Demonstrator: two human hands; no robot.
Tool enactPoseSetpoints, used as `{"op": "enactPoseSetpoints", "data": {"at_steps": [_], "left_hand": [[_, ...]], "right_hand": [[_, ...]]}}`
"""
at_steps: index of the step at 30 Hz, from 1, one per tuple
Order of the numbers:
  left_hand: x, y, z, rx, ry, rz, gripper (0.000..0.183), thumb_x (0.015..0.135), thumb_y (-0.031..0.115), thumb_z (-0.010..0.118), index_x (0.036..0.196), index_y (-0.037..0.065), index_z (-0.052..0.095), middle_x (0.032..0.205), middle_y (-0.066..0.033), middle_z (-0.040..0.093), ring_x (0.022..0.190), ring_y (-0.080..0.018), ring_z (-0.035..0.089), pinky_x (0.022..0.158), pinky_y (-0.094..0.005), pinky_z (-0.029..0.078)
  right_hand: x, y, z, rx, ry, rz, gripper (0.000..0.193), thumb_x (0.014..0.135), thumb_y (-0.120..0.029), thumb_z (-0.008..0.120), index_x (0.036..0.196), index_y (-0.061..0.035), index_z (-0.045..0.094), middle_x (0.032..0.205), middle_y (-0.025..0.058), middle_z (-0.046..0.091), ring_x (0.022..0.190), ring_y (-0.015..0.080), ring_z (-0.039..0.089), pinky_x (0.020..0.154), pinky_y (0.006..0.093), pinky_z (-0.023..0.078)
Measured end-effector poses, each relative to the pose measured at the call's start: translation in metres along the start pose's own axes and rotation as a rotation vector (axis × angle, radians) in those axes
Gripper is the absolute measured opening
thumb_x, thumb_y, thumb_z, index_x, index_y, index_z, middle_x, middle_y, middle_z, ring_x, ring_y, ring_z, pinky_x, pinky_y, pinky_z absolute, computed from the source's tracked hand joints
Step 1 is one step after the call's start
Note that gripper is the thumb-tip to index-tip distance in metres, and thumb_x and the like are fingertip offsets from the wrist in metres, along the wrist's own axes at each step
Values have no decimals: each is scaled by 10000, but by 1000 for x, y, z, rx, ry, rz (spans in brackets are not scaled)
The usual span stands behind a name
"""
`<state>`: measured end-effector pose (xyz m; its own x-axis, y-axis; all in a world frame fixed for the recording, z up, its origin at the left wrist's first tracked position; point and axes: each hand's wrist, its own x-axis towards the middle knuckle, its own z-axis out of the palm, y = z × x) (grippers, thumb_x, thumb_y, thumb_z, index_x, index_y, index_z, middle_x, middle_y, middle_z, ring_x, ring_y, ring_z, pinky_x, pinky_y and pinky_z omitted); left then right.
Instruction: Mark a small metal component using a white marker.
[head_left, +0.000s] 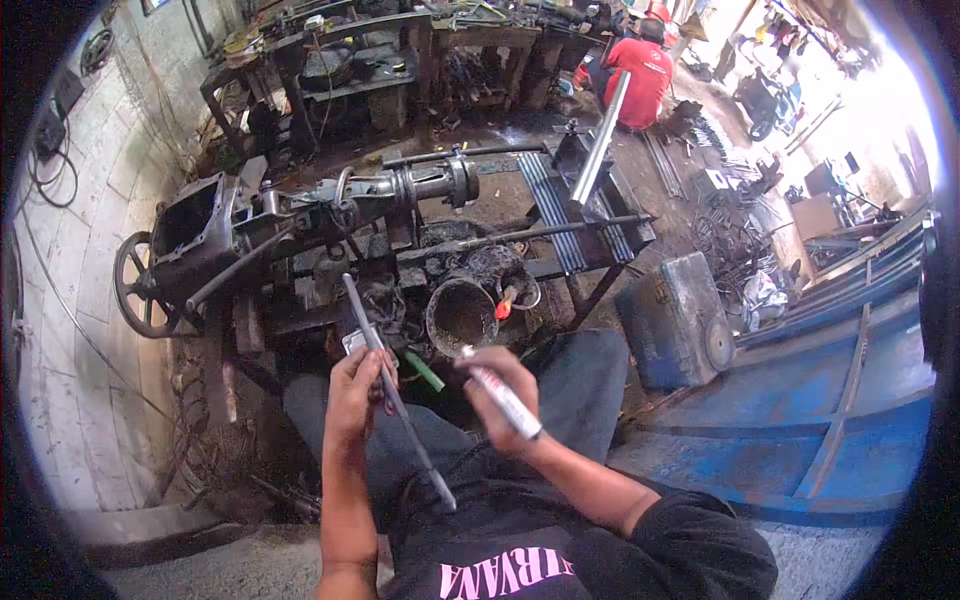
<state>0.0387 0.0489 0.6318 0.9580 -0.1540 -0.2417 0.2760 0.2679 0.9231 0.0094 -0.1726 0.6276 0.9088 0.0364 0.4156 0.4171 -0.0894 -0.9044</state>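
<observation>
My left hand (357,392) is closed around a long grey metal rod (412,432), which slants from above my knees down toward my shirt. In my right hand (503,395), slightly blurred, is a thick white marker (512,408), its narrow end pointing up and left. The marker and the rod are apart. Between my hands, a green strip-like piece (425,371) lies beyond my lap. Just past my knees stands a round dark container (430,318), with an orange-red object (503,306) at its right rim. A small pale-edged flat thing (353,342) shows behind the rod.
A greasy machine with a handwheel (135,285) stretches across in front of me. Several metal bars (548,205) rest on its stand, under a shiny tube (602,140). At right are a worn metal box (680,320) and blue panels (780,410). A person in red (640,82) crouches far off.
</observation>
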Motion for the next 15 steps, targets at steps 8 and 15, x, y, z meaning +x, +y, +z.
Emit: {"op": "enactPoseSetpoints", "data": {"at_steps": [8,15], "left_hand": [[-1,-71,-21,268,36,-116,292,1027,267,589,942,-4,658,717,-15,597,617,-100,571,550,-287,477],[-14,-89,-26,302,108,-59,290,1029,261,593,906,0,628,706,-53,630,551,-125,641,491,-293,525]], "right_hand": [[-15,41,17,146,16,456,228,1013,-74,548,1224,-10,605,1004,108,722,944,157,686,863,304,524],[-16,61,54,-38,-167,377,306,943,-63,647,1239,-18,584,984,110,706,912,149,669,834,305,524]]}}
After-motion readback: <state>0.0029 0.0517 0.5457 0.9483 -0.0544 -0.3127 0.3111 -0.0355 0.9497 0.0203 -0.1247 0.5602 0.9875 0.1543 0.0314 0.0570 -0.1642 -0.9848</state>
